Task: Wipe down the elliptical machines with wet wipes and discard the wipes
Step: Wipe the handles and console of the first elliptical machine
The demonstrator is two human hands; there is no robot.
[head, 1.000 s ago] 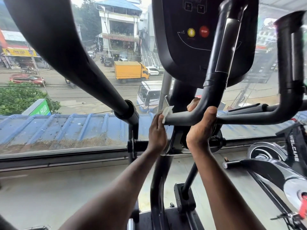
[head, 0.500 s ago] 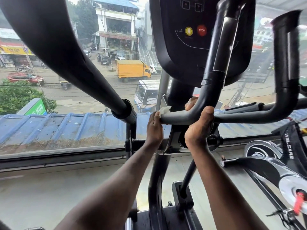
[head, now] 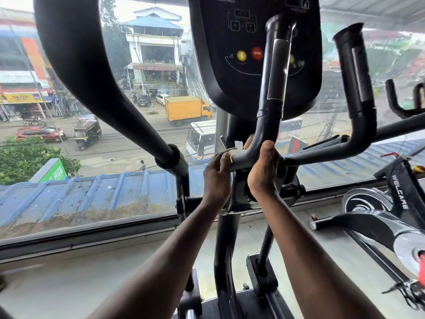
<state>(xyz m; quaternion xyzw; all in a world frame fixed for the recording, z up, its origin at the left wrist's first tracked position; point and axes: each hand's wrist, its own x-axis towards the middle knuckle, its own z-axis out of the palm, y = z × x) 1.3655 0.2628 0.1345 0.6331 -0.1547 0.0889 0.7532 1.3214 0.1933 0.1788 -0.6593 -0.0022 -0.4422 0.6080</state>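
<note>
Since a second ago the wet wipe (head: 235, 152) has been drawn further along the grey handlebar (head: 243, 157), bunched under the left hand (head: 216, 173), whose fingers pinch it. The right hand (head: 262, 171) stays curled round the bar. Wiping continues; discarding remains undone.

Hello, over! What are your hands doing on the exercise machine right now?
Left hand presses wet wipe on handlebar. Right hand grips the bar. Nothing in the way.
</note>
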